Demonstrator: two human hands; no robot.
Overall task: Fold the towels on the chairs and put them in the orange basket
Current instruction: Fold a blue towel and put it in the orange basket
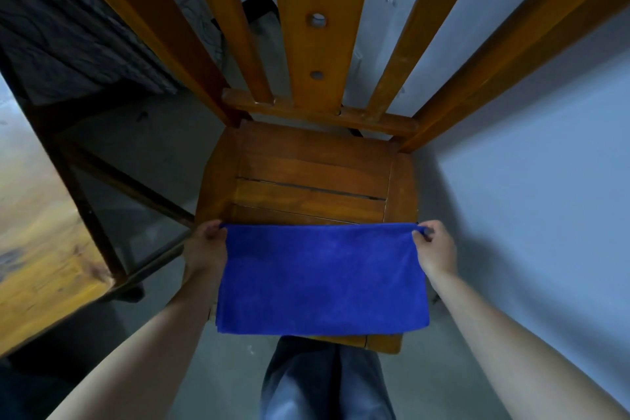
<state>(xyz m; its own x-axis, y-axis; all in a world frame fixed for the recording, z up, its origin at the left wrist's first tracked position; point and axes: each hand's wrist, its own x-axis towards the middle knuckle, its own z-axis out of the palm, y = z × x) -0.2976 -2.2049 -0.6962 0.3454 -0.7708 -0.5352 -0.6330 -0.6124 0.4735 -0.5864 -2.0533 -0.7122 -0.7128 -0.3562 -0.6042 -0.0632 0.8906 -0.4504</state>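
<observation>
A blue towel lies over the front half of a wooden chair seat, doubled over so that its far edge runs straight across the seat. My left hand pinches the towel's far left corner. My right hand pinches the far right corner. Both corners are held level, with the cloth stretched between them. The near edge of the towel hangs at the seat's front. The orange basket is not in view.
The chair's slatted backrest rises straight ahead. A pale wall stands close on the right. A wooden table top with a dark metal frame sits to the left. My legs are just before the chair.
</observation>
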